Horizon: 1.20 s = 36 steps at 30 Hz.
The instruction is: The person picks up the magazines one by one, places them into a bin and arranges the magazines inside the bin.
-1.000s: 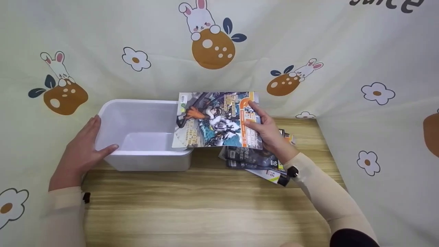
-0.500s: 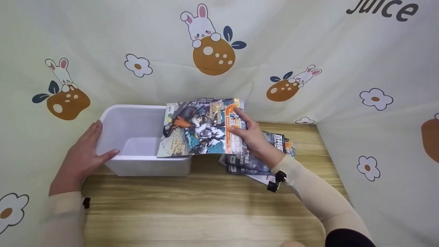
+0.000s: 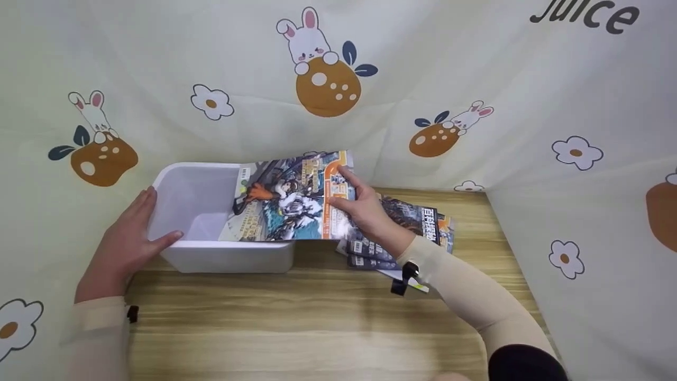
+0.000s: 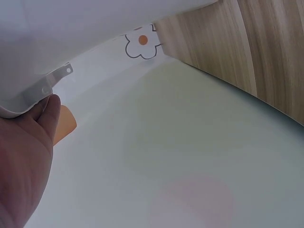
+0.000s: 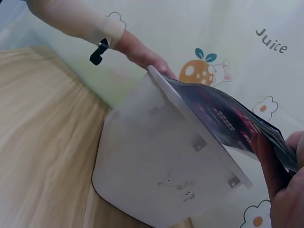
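Observation:
In the head view a white plastic bin (image 3: 227, 257) stands on the table, its opening facing up. My left hand (image 3: 120, 241) grips its left end, thumb over the front rim and fingers along the outside; in the left wrist view the fingertips lie under the rim's edge. A magazine (image 3: 288, 203) with a colourful illustrated cover is pinched by its right side in my right hand (image 3: 367, 211), thumb on top. It slants over the right part of the bin's opening. From the right wrist, the magazine's dark underside (image 5: 216, 114) shows above the rim, with fingers beneath it.
Several more magazines (image 3: 431, 217) lie in a loose, overlapping pile on the wooden table (image 3: 296, 328), right of the bin and partly hidden by my right forearm. A pale curtain (image 3: 254, 127) printed with rabbits and flowers surrounds the table at the back and sides.
My right hand has carried the magazine leftward, further over the bin, and its left edge now tilts down into the opening. More of the pile shows. The left hand keeps its place on the bin.

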### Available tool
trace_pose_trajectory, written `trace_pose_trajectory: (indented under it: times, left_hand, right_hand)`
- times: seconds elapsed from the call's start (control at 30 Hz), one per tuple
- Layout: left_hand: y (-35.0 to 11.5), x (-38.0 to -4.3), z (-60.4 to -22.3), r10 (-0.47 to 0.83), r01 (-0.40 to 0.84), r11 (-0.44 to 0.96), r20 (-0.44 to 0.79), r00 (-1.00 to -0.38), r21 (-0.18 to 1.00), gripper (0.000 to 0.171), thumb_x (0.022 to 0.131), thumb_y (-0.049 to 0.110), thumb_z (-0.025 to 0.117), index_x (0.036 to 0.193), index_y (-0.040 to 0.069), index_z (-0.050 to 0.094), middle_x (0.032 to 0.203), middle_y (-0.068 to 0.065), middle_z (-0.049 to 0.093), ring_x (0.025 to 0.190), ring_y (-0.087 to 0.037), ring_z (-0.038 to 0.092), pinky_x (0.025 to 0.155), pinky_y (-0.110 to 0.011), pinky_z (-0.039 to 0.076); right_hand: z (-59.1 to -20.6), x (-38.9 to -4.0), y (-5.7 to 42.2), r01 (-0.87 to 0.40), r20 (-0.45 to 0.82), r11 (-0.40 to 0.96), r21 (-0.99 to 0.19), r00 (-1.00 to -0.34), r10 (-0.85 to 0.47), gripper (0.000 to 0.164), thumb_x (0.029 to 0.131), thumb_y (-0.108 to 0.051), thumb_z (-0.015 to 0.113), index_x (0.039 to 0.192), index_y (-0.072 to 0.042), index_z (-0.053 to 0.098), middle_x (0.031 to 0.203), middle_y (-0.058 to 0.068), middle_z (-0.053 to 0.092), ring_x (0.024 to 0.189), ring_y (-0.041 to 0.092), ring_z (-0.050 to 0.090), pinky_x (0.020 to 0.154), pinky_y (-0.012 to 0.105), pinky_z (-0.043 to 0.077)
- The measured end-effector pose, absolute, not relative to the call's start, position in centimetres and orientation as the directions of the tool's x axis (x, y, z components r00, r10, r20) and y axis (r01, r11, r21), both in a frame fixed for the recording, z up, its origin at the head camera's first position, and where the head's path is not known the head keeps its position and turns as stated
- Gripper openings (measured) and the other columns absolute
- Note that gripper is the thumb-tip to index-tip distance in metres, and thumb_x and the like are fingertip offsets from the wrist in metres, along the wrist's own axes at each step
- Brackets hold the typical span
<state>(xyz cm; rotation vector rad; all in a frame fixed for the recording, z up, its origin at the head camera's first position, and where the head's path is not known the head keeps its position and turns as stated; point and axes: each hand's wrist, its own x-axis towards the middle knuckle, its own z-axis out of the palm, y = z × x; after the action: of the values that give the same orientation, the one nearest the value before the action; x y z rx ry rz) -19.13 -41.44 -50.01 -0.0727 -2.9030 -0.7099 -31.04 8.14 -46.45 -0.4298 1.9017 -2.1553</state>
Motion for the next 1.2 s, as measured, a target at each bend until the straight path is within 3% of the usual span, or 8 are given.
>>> trace_pose_trajectory:
  times: [0.2, 0.37, 0.43, 0.57, 0.77, 1.0, 1.13, 1.2]
  left_hand:
    - [-41.4, -18.9, -49.9, 0.012, 0.082, 0.887, 0.154, -0.988, 0.454, 0.119, 0.098, 0.064, 0.073, 0.178, 0.009, 0.003, 0.183, -0.024, 0.007, 0.166, -0.054, 0.011, 0.122, -0.085, 0.017]
    - [-41.3, -18.7, -50.1, 0.003, 0.068, 0.887, 0.14, -0.99, 0.456, 0.119, 0.098, 0.065, 0.073, 0.178, 0.011, 0.002, 0.184, -0.023, 0.005, 0.166, -0.055, 0.01, 0.12, -0.087, 0.017]
    - [-41.2, -18.7, -50.1, 0.001, 0.064, 0.887, 0.136, -0.991, 0.458, 0.119, 0.098, 0.065, 0.073, 0.178, 0.011, 0.002, 0.184, -0.023, 0.005, 0.166, -0.055, 0.01, 0.12, -0.088, 0.017]
    - [-41.1, -18.9, -50.1, -0.001, 0.062, 0.886, 0.135, -0.991, 0.459, 0.12, 0.098, 0.066, 0.072, 0.178, 0.011, 0.002, 0.184, -0.022, 0.005, 0.166, -0.054, 0.01, 0.121, -0.087, 0.017]
    - [-41.3, -19.2, -50.0, -0.001, 0.073, 0.883, 0.157, -0.988, 0.464, 0.121, 0.097, 0.068, 0.072, 0.178, 0.01, 0.005, 0.184, -0.022, 0.007, 0.167, -0.053, 0.011, 0.123, -0.085, 0.017]
    - [-41.4, -19.1, -49.9, -0.002, 0.073, 0.881, 0.158, -0.987, 0.467, 0.12, 0.098, 0.067, 0.072, 0.178, 0.01, 0.004, 0.184, -0.023, 0.007, 0.166, -0.055, 0.011, 0.118, -0.088, 0.02]
    - [-41.4, -19.1, -50.0, 0.005, 0.077, 0.882, 0.153, -0.988, 0.465, 0.12, 0.098, 0.067, 0.072, 0.179, 0.011, 0.003, 0.184, -0.023, 0.006, 0.166, -0.055, 0.011, 0.118, -0.088, 0.02]
    - [-41.3, -19.1, -50.0, 0.009, 0.078, 0.883, 0.15, -0.989, 0.463, 0.12, 0.098, 0.066, 0.073, 0.178, 0.011, 0.003, 0.184, -0.023, 0.006, 0.166, -0.055, 0.011, 0.119, -0.088, 0.019]
  right_hand:
    - [-46.6, -31.4, 6.3, -0.118, 0.12, -0.026, -0.993, -0.929, -0.349, 0.091, 0.092, 0.003, 0.084, 0.171, -0.017, 0.044, 0.179, 0.006, 0.035, 0.124, 0.02, 0.063, 0.088, 0.028, 0.063]
    - [-46.5, -31.2, 5.0, -0.089, 0.088, -0.015, -0.996, -0.928, -0.361, 0.092, 0.092, 0.001, 0.086, 0.171, -0.018, 0.044, 0.174, 0.012, 0.043, 0.132, 0.03, 0.064, 0.095, 0.032, 0.064]
    - [-46.3, -31.1, 4.5, -0.076, 0.077, -0.017, -0.997, -0.927, -0.367, 0.092, 0.092, 0.001, 0.085, 0.171, -0.018, 0.044, 0.175, 0.013, 0.041, 0.141, 0.032, 0.058, 0.098, 0.034, 0.064]
    - [-46.1, -31.1, 3.7, -0.085, 0.078, 0.003, -0.996, -0.927, -0.367, 0.092, 0.091, 0.001, 0.086, 0.171, -0.015, 0.044, 0.181, 0.008, 0.031, 0.164, 0.03, 0.031, 0.109, 0.034, 0.058]
    - [-45.6, -31.0, 2.3, -0.074, 0.063, 0.016, -0.997, -0.929, -0.364, 0.09, 0.091, 0.002, 0.084, 0.17, -0.017, 0.046, 0.18, 0.008, 0.031, 0.163, 0.028, 0.03, 0.105, 0.034, 0.059]
    - [-45.2, -30.6, -0.2, -0.028, 0.036, -0.028, -0.999, -0.932, -0.36, 0.093, 0.088, 0.009, 0.083, 0.17, -0.017, 0.047, 0.179, 0.012, 0.033, 0.138, 0.03, 0.062, 0.096, 0.035, 0.065]
    - [-44.9, -30.3, -1.6, -0.005, 0.015, -0.028, -1.0, -0.936, -0.351, 0.094, 0.088, 0.009, 0.083, 0.169, -0.02, 0.048, 0.179, 0.011, 0.032, 0.141, 0.033, 0.06, 0.097, 0.034, 0.065]
    - [-44.9, -30.3, -2.1, -0.008, 0.013, -0.017, -1.0, -0.937, -0.35, 0.094, 0.087, 0.008, 0.084, 0.169, -0.021, 0.048, 0.18, 0.011, 0.03, 0.151, 0.034, 0.051, 0.096, 0.034, 0.065]
